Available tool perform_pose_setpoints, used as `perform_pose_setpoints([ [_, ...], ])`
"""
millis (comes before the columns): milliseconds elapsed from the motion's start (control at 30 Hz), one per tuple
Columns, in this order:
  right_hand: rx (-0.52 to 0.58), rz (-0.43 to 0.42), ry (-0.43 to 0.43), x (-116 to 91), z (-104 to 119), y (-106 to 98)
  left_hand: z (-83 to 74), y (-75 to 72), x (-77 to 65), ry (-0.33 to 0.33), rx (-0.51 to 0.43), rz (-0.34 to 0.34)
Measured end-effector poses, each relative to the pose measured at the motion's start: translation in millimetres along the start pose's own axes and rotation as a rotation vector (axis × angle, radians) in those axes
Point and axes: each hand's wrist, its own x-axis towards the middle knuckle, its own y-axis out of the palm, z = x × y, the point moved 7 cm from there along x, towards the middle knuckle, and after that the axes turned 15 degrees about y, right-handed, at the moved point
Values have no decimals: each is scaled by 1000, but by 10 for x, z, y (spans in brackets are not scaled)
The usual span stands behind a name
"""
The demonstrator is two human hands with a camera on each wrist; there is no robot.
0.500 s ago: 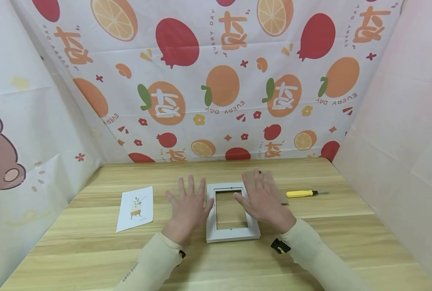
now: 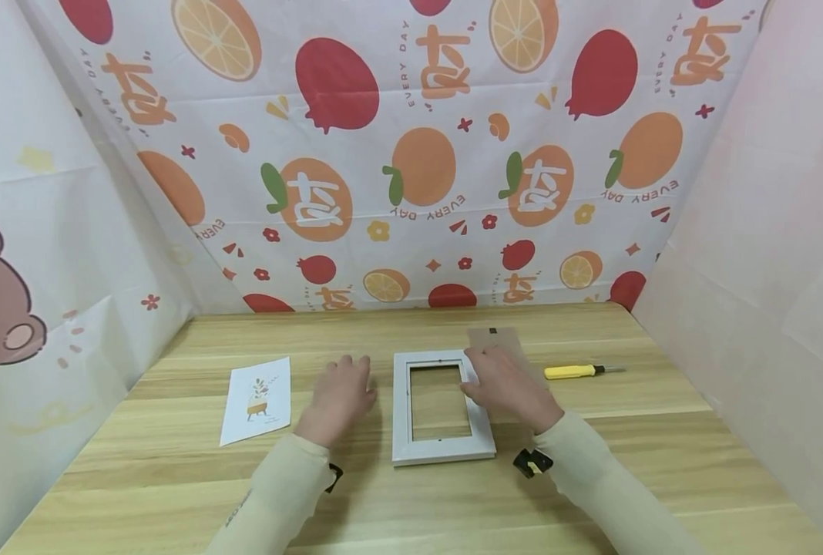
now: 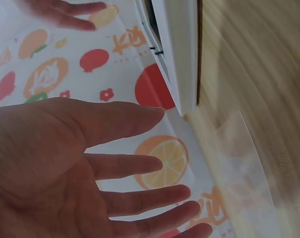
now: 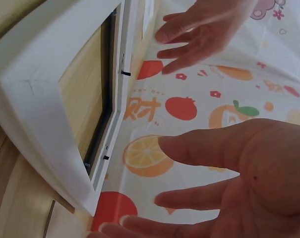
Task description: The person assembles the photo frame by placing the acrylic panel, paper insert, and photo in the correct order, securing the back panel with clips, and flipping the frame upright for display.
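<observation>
A white picture frame [image 2: 401,408] lies flat on the wooden table, and table shows through its opening. Left of it hovers my left hand [image 2: 338,397], fingers relaxed and holding nothing. My right hand [image 2: 512,388] hangs over the frame's right side and partly covers a brown backing board [image 2: 502,341] with a small black tab. Its fingers are loosely spread with nothing between them, as the right wrist view shows of the palm [image 4: 273,168]. Small dark tabs [image 4: 126,73] stick out along the frame's inner edge.
A white card [image 2: 234,405] printed with a potted plant lies at the left. To the right is a yellow-handled screwdriver [image 2: 569,371]. A see-through sheet [image 3: 249,183] shows on the table in the left wrist view. Fruit-patterned cloth [image 2: 421,239] hangs behind the table.
The left hand has moved left, away from the frame's edge, and its fingers have bent somewhat. The right hand's fingers have lowered and bent. The frame has stayed put.
</observation>
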Motion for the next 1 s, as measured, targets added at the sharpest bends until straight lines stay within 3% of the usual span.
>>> perform_pose_setpoints([
  [300, -1, 108, 55, 171, -96, 125, 170, 104, 70, -67, -94, 64],
  [600, 80, 179, 8, 298, -204, 238, 311, 221, 104, -135, -161, 114],
  [867, 203, 327, 87, 325, -316, 380, 343, 285, 117, -132, -145, 145],
  [1000, 253, 358, 98, 340, -335, 423, 338, 296, 114, -126, -135, 151],
])
